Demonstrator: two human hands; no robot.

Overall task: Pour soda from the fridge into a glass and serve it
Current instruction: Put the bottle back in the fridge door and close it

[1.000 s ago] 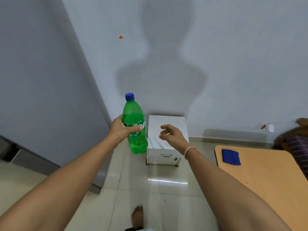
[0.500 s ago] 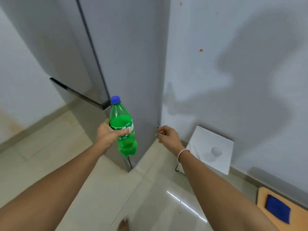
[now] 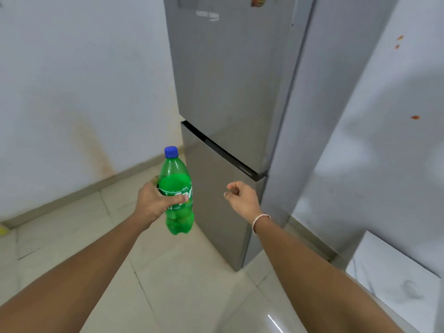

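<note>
A green soda bottle (image 3: 178, 188) with a blue cap stands upright in the air, gripped around its label by my left hand (image 3: 153, 200). It is roughly half full. My right hand (image 3: 241, 197) hovers to the right of the bottle with fingers loosely curled and nothing in it, just in front of the lower door of the grey fridge (image 3: 230, 92). Both fridge doors are shut. No glass is clearly in view.
The fridge stands in a corner between white walls. A small white marble-topped table (image 3: 394, 275) sits low at the right, beside the fridge. Pale floor tiles spread below my arms. A yellow scrap (image 3: 3, 230) lies at the far left edge.
My view has swung left from the white table and wooden table toward the fridge, which now fills the middle. My left hand still holds the bottle. My right fingers have curled in more.
</note>
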